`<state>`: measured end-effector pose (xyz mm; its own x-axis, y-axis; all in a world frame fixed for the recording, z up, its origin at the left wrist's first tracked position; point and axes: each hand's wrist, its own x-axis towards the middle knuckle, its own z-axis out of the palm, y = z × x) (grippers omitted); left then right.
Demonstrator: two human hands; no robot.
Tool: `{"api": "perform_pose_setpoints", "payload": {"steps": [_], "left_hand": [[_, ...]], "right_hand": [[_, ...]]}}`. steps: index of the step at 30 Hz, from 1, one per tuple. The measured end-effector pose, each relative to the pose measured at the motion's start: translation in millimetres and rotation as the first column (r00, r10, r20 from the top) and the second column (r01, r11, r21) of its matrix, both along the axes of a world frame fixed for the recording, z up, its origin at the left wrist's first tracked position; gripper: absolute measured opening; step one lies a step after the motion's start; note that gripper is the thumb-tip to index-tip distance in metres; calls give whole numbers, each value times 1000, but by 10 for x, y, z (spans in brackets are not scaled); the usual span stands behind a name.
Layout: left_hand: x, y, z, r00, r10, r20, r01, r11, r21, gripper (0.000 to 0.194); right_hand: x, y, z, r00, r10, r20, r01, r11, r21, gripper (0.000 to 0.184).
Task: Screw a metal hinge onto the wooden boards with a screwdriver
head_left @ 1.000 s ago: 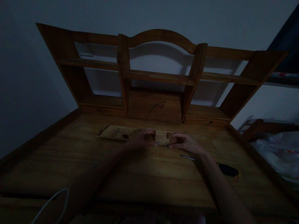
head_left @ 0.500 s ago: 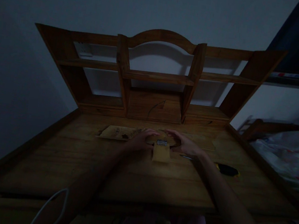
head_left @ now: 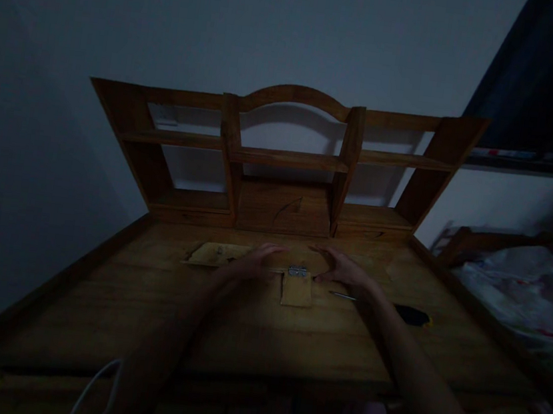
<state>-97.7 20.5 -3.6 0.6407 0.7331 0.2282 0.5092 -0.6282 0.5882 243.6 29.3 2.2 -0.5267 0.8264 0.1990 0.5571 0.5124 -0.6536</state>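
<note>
The fingers of the left hand [head_left: 253,262] and right hand [head_left: 346,271] are spread and curved, with a wooden block [head_left: 297,292] on the counter [head_left: 240,340] between them, a metal hinge [head_left: 297,271] at its far edge. Left of the left fingers lies a board [head_left: 215,252]; right of the right fingers, partly behind the forearm, lies a screwdriver [head_left: 412,315].

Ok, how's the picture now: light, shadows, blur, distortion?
Head view: dim throughout, fine detail on the metal fitting hard to read; head view: a soft shadow on the wall behind the wooden arch; head view: the left hand looks slightly blurred; head view: wide perspective, the desk splaying toward the bottom corners.
</note>
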Motion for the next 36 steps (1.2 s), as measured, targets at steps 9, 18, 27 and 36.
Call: {"api": "perform_pose_setpoints", "payload": {"steps": [9,18,27,36], "left_hand": [[-149,154,-173,972,224,-74,-221,974,46,93],[479,149,-173,968,236,82,-246,960,134,100],[1631,476,-92,971,102,216,-139,977,163,99],[2470,789,-169,989,57,139,-78,986,149,101]], "right_hand": [[24,142,51,991,45,128,-41,999,-34,101],[527,184,310,977,24,214,-41,996,78,96],[1694,-5,593,915,-292,279,191,921,338,88],[2872,-872,330,823,-562,83,473,758,450,55]]}}
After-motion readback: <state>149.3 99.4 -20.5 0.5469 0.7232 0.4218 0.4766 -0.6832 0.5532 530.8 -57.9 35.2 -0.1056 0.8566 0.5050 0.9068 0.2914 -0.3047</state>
